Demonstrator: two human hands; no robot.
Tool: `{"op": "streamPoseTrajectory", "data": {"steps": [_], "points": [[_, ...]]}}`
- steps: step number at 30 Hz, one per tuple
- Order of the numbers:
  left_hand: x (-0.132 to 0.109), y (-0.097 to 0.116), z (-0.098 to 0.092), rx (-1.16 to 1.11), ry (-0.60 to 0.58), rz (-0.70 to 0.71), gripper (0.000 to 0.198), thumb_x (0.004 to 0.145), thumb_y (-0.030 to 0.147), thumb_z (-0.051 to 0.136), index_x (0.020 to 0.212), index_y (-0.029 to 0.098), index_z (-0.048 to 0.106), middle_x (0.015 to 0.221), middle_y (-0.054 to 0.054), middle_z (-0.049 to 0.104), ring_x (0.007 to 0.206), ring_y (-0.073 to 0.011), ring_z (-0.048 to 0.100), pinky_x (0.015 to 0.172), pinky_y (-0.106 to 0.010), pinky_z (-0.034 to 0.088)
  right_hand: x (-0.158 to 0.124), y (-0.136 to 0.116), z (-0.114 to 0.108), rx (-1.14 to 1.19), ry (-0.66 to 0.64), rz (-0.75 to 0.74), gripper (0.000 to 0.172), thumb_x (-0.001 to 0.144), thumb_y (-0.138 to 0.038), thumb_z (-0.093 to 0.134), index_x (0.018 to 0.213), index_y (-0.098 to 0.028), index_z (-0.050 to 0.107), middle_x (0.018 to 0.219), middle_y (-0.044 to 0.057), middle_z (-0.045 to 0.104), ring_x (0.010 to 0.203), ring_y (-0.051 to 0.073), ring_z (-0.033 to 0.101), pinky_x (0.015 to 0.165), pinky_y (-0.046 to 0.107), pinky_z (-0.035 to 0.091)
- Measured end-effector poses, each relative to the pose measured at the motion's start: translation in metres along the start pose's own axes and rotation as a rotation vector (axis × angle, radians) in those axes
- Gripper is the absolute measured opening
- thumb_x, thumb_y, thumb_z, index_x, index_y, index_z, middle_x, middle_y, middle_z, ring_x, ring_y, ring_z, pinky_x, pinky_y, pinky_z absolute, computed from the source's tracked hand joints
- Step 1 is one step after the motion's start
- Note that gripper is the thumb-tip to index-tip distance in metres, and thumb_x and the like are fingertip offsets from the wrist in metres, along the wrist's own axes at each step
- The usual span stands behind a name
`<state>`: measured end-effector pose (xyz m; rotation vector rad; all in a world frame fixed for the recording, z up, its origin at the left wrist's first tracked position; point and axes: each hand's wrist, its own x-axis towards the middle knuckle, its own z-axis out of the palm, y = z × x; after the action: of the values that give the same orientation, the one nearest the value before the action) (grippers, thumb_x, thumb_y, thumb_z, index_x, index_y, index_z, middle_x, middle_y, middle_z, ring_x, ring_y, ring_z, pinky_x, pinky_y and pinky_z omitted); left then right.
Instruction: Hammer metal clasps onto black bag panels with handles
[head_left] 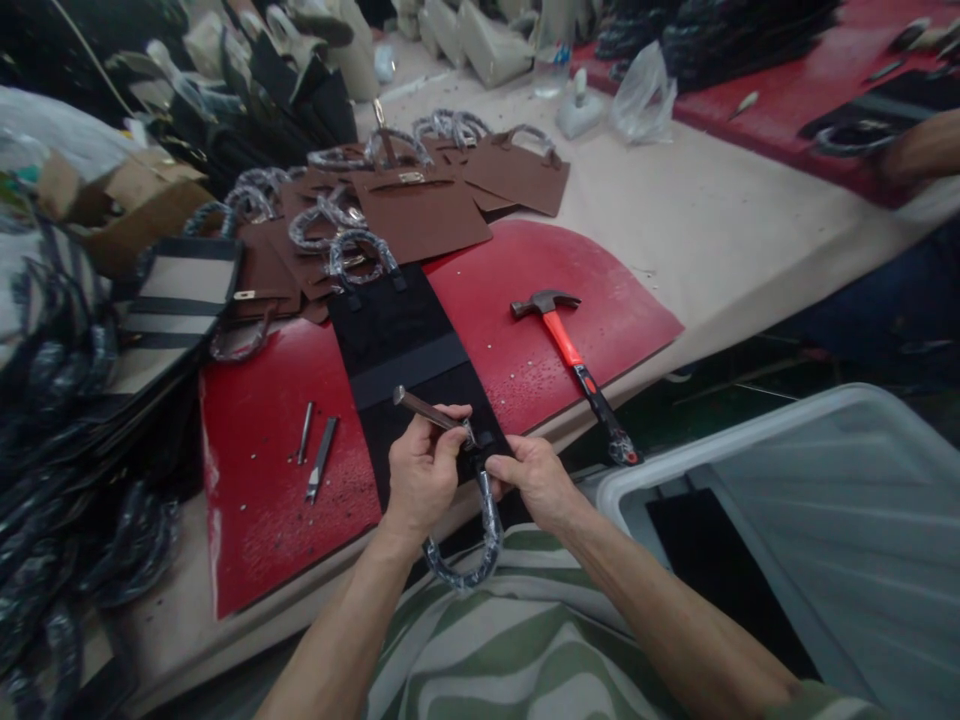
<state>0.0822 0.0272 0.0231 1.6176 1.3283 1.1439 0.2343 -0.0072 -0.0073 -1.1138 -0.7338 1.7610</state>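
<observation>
A long black bag panel (401, 335) lies across a red cutting mat (255, 470), its wrapped handle (480, 545) hanging over the table's near edge. My left hand (421, 470) is closed round a metal punch tool (429, 410), whose tip rests at the panel's near end. My right hand (534, 475) pinches the panel's edge and the handle's attachment beside the punch tip. The two hands almost touch.
A hammer with a red and black grip (574, 365) lies on the mat to the right. Two spare punches (315, 450) lie to the left. Brown bag panels (420, 205) are stacked behind, and a translucent plastic bin (825, 500) stands at lower right. Another person's arm (922, 150) is at far right.
</observation>
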Motion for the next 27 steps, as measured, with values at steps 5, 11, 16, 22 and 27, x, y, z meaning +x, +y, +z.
{"op": "streamPoseTrajectory", "data": {"steps": [5,11,16,22,27], "points": [[0.011,0.001,0.003,0.080,0.001,0.034,0.018,0.089,0.022,0.056,0.102,0.018,0.069,0.098,-0.005,0.073,0.086,-0.0171,0.069,0.079,-0.027,0.053,0.005,-0.003,0.010,-0.028,0.104,0.028,0.021,0.070,-0.036,0.067,0.065,-0.018,0.058,0.052,-0.001,0.059,0.044,0.012,0.052,0.047,0.025,0.043],[0.017,-0.011,0.005,0.125,-0.032,0.110,0.019,0.089,0.021,0.055,0.103,0.019,0.067,0.097,-0.004,0.073,0.083,-0.0169,0.069,0.077,-0.027,0.054,0.014,-0.004,0.015,-0.117,0.151,0.107,0.015,0.069,-0.032,0.060,0.063,-0.020,0.055,0.049,-0.001,0.057,0.042,0.015,0.054,0.041,0.024,0.041],[0.014,-0.019,0.007,0.180,-0.063,0.174,0.020,0.091,0.021,0.054,0.106,0.019,0.066,0.097,-0.005,0.074,0.085,-0.0177,0.070,0.078,-0.027,0.055,0.009,-0.006,0.010,-0.181,0.184,0.136,0.015,0.072,-0.031,0.059,0.064,-0.019,0.057,0.055,0.002,0.062,0.046,0.017,0.059,0.042,0.026,0.044],[0.009,-0.028,0.009,0.217,-0.093,0.262,0.022,0.090,0.020,0.055,0.110,0.019,0.064,0.103,-0.008,0.074,0.092,-0.0193,0.071,0.084,-0.030,0.056,-0.008,-0.015,-0.003,-0.343,0.202,0.089,0.017,0.077,-0.029,0.061,0.065,-0.018,0.061,0.062,0.004,0.066,0.055,0.018,0.063,0.049,0.026,0.045],[0.009,-0.036,0.011,0.207,-0.121,0.295,0.023,0.091,0.021,0.056,0.113,0.019,0.063,0.108,-0.009,0.073,0.098,-0.0206,0.071,0.089,-0.031,0.056,-0.020,-0.045,-0.045,-0.922,0.424,-0.280,0.018,0.085,-0.033,0.056,0.084,-0.020,0.069,0.074,0.004,0.068,0.070,0.020,0.064,0.068,0.031,0.046]]}}
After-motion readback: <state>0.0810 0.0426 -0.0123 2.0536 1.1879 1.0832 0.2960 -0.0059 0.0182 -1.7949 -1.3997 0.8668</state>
